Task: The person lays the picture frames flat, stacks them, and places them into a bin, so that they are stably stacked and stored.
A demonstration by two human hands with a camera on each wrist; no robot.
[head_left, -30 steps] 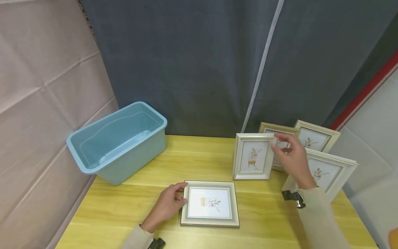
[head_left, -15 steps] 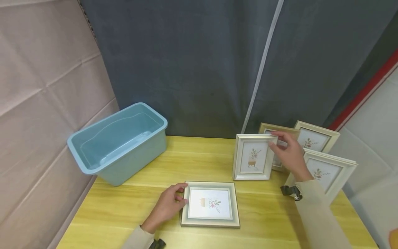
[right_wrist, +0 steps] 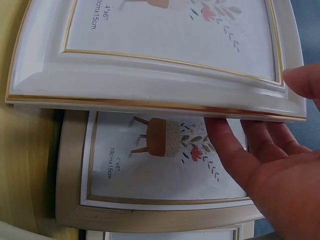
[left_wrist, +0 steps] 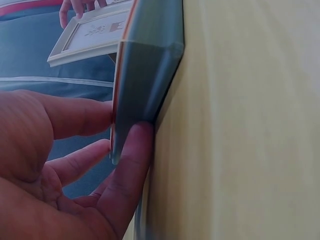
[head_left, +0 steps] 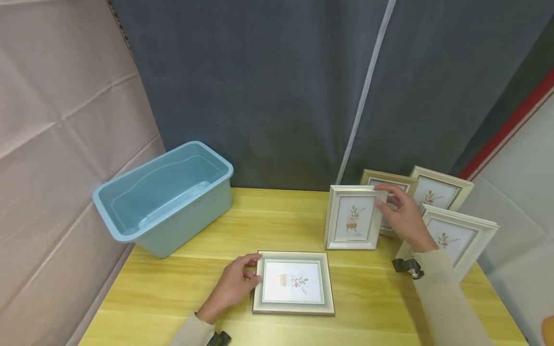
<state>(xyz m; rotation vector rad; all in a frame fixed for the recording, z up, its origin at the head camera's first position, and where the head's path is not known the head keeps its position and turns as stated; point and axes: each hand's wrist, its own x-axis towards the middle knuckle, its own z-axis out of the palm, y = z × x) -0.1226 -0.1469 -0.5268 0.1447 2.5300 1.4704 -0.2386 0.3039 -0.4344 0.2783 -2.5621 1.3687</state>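
Note:
My left hand (head_left: 231,288) is at the left edge of a picture frame (head_left: 294,309) with a silvery-green border, lying face up on the table. Thumb and finger pinch that edge, as the left wrist view shows at the frame's thick side (left_wrist: 150,65). My right hand (head_left: 404,221) grips the upper right corner of an upright white picture frame (head_left: 356,218) with thin gold lines, thumb at the front, fingers behind. Right behind it, a tan wooden picture frame (right_wrist: 150,220) is partly hidden, its print reading 10cmx15cm.
To the right stand a cream picture frame (head_left: 465,190) and a larger white picture frame (head_left: 472,245), the latter partly behind my right wrist. A blue plastic tub (head_left: 195,211) stands at the back left. A dark curtain (head_left: 259,96) hangs behind the yellow wooden table (head_left: 277,206).
My right hand has shifted slightly left along the top corner of the upright white picture frame. The left hand and the flat picture frame stay in place.

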